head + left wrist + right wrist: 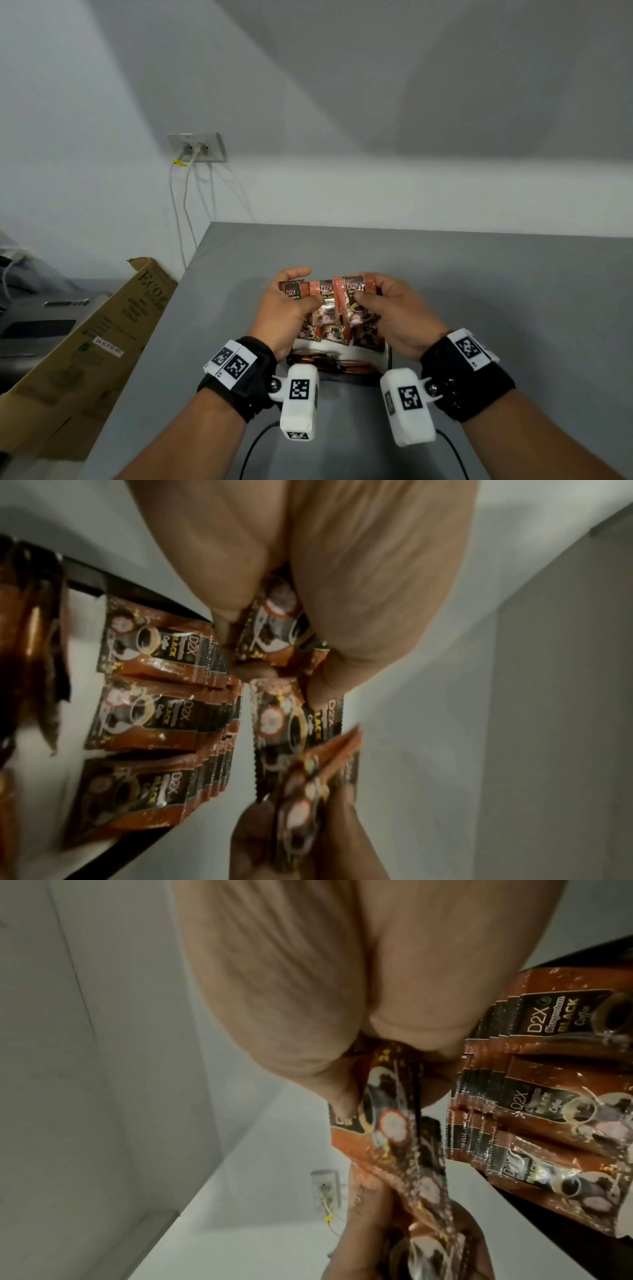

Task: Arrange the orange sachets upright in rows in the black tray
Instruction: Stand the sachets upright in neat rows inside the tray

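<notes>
In the head view, a fan of orange sachets (pixel 325 301) is held above the table's (pixel 479 291) near edge, pinched by the left hand (pixel 286 308) and the right hand (pixel 390 308). Rows of upright sachets (pixel 154 718) in the black tray (pixel 137 593) are shown clearly only by the wrist views.
</notes>
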Motion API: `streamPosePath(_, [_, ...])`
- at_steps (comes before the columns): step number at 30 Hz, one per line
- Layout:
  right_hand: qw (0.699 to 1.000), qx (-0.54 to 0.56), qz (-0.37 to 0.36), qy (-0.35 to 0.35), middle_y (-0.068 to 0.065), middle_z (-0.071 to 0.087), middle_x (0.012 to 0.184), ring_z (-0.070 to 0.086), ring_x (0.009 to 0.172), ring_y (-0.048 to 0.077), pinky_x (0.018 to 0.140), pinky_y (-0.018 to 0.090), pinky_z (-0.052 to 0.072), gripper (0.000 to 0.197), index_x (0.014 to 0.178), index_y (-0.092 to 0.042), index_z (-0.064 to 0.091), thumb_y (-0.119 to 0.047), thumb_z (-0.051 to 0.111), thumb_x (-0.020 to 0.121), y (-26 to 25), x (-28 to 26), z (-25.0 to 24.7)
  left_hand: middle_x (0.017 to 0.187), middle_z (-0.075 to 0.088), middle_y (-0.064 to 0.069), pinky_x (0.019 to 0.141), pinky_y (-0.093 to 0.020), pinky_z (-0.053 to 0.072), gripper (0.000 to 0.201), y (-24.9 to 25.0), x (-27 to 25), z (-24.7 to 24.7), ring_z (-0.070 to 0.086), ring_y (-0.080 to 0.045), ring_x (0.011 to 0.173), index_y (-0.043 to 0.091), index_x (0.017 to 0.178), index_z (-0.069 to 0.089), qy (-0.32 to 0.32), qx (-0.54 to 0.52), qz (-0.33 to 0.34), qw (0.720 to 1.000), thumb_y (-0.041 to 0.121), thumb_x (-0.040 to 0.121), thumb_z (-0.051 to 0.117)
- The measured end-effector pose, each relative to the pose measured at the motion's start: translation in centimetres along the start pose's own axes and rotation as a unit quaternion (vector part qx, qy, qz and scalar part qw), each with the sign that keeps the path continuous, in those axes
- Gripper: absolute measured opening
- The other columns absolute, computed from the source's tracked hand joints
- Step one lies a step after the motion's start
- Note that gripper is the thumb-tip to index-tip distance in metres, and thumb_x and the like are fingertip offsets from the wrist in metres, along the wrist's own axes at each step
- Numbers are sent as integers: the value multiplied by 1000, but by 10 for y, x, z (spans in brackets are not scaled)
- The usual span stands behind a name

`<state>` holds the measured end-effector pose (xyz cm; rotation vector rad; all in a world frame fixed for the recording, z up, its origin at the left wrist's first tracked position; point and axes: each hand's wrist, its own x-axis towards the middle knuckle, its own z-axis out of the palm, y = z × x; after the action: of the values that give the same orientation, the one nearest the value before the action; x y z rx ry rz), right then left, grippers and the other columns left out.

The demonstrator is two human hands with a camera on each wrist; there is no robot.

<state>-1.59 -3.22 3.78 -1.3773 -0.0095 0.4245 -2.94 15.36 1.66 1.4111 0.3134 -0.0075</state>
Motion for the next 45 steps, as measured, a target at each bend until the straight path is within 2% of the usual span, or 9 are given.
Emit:
streamPosePath(6, [998, -12, 39, 54, 2, 75, 77, 70, 68, 12, 54, 18, 52, 18, 95, -9, 67, 1, 52, 99, 10, 5, 12, 97, 70, -23, 71, -41, 56, 39, 0, -6, 8, 68, -30, 77, 5, 116, 61, -31, -105, -58, 992, -16, 86, 46])
streamPosePath(11, [997, 48, 41, 47, 16, 75, 97, 71, 85, 26, 69, 34, 57, 19, 110, -2, 66, -2, 49, 101, 3, 7, 4, 96, 74, -18, 82, -52, 56, 34, -2, -6, 0, 72, -30, 82, 4, 121, 58, -61, -128, -77, 987, -12, 92, 51])
streamPosePath(18, [995, 74, 64, 19, 20, 72, 99, 68, 85, 28, 84, 42, 55, 18, 108, 0, 68, 2, 54, 96, 14, 4, 17, 86, 72, -13, 61, -35, 59, 18, -2, -13, 15, 70, -22, 71, 8, 105, 62, -69, -83, -64, 992, 0, 89, 65])
streamPosePath(23, [992, 100, 46, 65, 13, 73, 88, 67, 76, 25, 73, 38, 54, 16, 101, -8, 67, -3, 51, 100, 6, 6, 5, 90, 66, -23, 69, -44, 60, 19, -7, -8, 4, 67, -29, 76, -4, 108, 56, -60, -176, -144, 972, 6, 96, 45])
streamPosePath(29, [980, 170, 64, 82, 17, 68, 91, 62, 69, 22, 56, 32, 47, 17, 107, 0, 62, -3, 49, 97, 1, 3, -9, 91, 76, -1, 58, -18, 50, 34, -4, -5, 0, 63, -4, 65, 8, 83, 72, -37, -16, -40, 998, -18, 89, 51])
streamPosePath(32, [977, 180, 66, 89, 21, 64, 96, 59, 71, 24, 58, 34, 46, 23, 109, 3, 62, 0, 45, 94, 1, 3, -9, 95, 76, -5, 76, -25, 58, 43, -4, -7, 1, 70, -16, 88, 3, 82, 75, -46, -38, -13, 998, -26, 85, 43])
streamPosePath(35, [979, 179, 58, 81, 22, 67, 97, 63, 78, 27, 67, 38, 51, 23, 105, 4, 65, 2, 44, 94, 2, 2, -10, 110, 71, -21, 81, -29, 56, 30, -6, -8, 3, 69, -23, 99, -7, 94, 73, -74, -116, -9, 990, -8, 76, 48])
streamPosePath(41, [992, 121, 24, 38, 18, 72, 99, 69, 83, 25, 71, 37, 57, 27, 115, 1, 64, 8, 58, 90, 3, 0, -5, 100, 70, -18, 73, -41, 56, 46, -9, -3, 11, 68, -21, 77, 15, 107, 61, -7, 16, 33, 999, -22, 79, 59])
streamPosePath(45, [998, 33, 4, 47, 19, 74, 103, 71, 87, 27, 76, 38, 58, 29, 113, -2, 65, 10, 65, 87, 2, -2, 0, 86, 65, -21, 65, -38, 53, 19, -3, -6, 17, 62, -28, 72, 0, 95, 57, -23, -126, -3, 992, -10, 79, 53])
